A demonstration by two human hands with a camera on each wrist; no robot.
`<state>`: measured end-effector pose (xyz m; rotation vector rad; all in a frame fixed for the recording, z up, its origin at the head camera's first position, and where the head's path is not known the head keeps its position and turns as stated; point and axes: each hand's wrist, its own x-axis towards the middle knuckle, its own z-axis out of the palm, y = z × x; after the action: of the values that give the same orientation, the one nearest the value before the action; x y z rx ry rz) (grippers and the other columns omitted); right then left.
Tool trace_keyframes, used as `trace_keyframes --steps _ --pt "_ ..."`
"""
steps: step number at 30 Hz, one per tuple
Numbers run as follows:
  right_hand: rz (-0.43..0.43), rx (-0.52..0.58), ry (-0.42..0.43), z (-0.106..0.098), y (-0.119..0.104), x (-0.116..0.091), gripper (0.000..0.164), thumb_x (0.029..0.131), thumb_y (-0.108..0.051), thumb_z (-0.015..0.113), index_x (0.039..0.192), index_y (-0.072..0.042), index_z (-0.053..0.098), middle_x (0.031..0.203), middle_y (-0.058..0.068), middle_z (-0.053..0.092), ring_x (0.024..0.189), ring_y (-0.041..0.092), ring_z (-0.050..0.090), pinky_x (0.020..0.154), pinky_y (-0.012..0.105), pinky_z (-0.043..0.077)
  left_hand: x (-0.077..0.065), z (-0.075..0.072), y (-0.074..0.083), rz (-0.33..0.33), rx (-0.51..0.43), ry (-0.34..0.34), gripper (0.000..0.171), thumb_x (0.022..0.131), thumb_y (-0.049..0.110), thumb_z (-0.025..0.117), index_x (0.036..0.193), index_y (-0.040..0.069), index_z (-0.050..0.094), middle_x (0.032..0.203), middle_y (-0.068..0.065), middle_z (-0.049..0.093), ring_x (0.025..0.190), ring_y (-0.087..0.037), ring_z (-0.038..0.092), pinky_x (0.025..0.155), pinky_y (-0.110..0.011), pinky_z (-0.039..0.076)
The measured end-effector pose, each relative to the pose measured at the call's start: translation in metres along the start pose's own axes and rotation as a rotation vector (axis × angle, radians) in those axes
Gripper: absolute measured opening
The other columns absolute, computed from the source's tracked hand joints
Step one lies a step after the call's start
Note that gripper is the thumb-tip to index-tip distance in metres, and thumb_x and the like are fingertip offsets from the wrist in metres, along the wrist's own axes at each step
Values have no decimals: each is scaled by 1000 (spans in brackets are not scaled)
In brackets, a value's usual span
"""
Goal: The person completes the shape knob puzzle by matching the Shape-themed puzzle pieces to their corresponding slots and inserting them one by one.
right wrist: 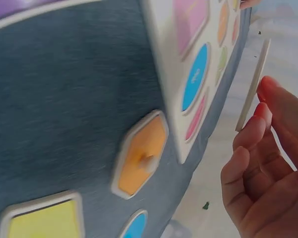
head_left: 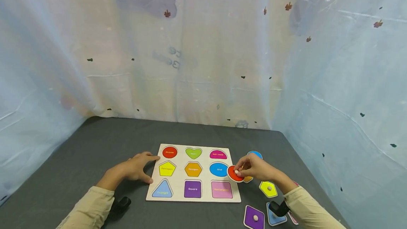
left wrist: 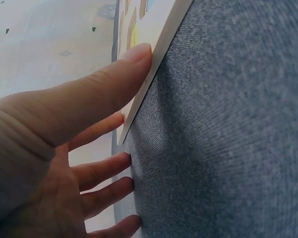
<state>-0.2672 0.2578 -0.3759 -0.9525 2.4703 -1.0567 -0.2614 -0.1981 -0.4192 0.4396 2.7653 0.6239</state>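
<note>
A wooden shape puzzle board [head_left: 178,199] lies on the grey table, its colored recesses labeled with shape names. At the board's left edge rests my left hand [head_left: 139,167], thumb and fingers spread; in the left wrist view the thumb [left wrist: 109,89] touches the edge. My right hand [head_left: 254,167] pinches the small knob of a red circular puzzle piece [head_left: 233,174], held up over the board's right edge. The right wrist view shows that piece [right wrist: 253,87] edge-on, apart from the table. Just below it lies an orange hexagon piece [right wrist: 141,158], partly hidden in the head view.
Right of the board lie a blue piece [head_left: 255,154], a yellow pentagon piece [head_left: 266,190], a purple square piece [head_left: 251,216] and a light blue piece [head_left: 271,220]. Pink pieces show partly behind the right sleeve. A patterned curtain [head_left: 203,98] hangs behind the table.
</note>
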Motion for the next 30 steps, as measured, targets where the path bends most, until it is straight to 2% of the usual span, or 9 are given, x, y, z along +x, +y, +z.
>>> trace_keyframes --steps 2,9,12,16,20,24,30 --pt "-6 -11 7 0 -3 8 9 91 -4 73 98 1 75 91 17 75 69 20 65 66 24 58 0 1 0 3 0 1 90 71 28 93 149 13 50 151 -23 42 138 -48 40 106 -79 26" --pt "-29 -50 15 3 -16 35 10 92 -6 73 98 1 76 86 16 74 64 11 61 62 28 57 0 2 0 0 5 8 90 70 26 93 148 12 51 150 -24 43 137 -48 40 105 -79 26" --pt "-39 -78 19 5 -20 46 10 92 -8 73 96 0 77 84 14 73 63 10 58 60 24 54 1 1 1 -1 7 13 90 70 26 93 148 12 51 150 -24 44 137 -48 40 105 -79 26" --pt "-18 -106 21 8 -24 59 10 92 -12 74 96 -4 78 81 9 70 63 10 55 59 18 49 1 1 0 -2 5 11 90 70 26 94 148 12 52 150 -24 44 137 -48 40 105 -80 25" --pt "-5 -120 39 9 -26 70 8 92 -12 75 96 -5 78 84 6 70 63 10 55 60 18 49 3 1 -1 -2 1 10 90 70 27 94 148 13 52 150 -24 43 137 -48 40 105 -80 26" --pt "10 -117 52 11 -31 80 8 92 -12 75 96 -6 79 89 8 73 64 13 54 59 19 48 4 1 -1 -5 4 9 90 70 28 94 148 14 51 150 -24 43 136 -47 41 105 -79 28" --pt "-11 -90 48 19 -37 97 11 93 -11 73 97 -2 78 90 12 74 68 14 58 61 18 50 2 1 -1 -7 -8 1 89 70 26 93 148 14 51 150 -24 42 137 -49 39 104 -82 24"
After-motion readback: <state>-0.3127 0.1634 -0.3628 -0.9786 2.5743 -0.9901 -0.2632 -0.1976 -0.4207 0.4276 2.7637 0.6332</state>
